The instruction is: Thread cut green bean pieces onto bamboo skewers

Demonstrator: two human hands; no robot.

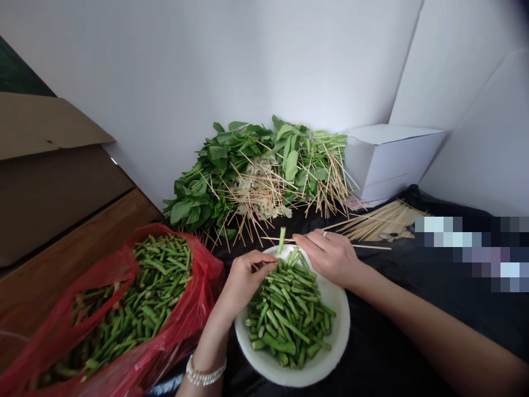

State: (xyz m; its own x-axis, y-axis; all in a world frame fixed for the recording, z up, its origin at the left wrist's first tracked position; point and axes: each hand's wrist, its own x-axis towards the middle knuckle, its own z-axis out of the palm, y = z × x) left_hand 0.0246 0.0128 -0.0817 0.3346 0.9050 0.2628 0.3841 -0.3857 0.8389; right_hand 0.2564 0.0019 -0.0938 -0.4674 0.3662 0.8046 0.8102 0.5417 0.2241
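My right hand (328,256), with a ring on one finger, is closed around a thin bamboo skewer (374,247) above the bowl's far rim. A short green stem piece (281,241) stands crosswise at the skewer's left part. My left hand (250,278) has thumb and fingertips pinched together just below that piece, over the far left of the pile; what lies between them is hidden. Beneath both hands is a white bowl (342,331) heaped with cut green stems (289,314).
At left, a red plastic bag (206,275) gapes over many more cut stems. Leafy greens (219,160) with skewers (256,193) on top lie along the wall, beside a white box (392,160). Loose skewers (380,218) rest at right. A cardboard box (53,127) stands far left.
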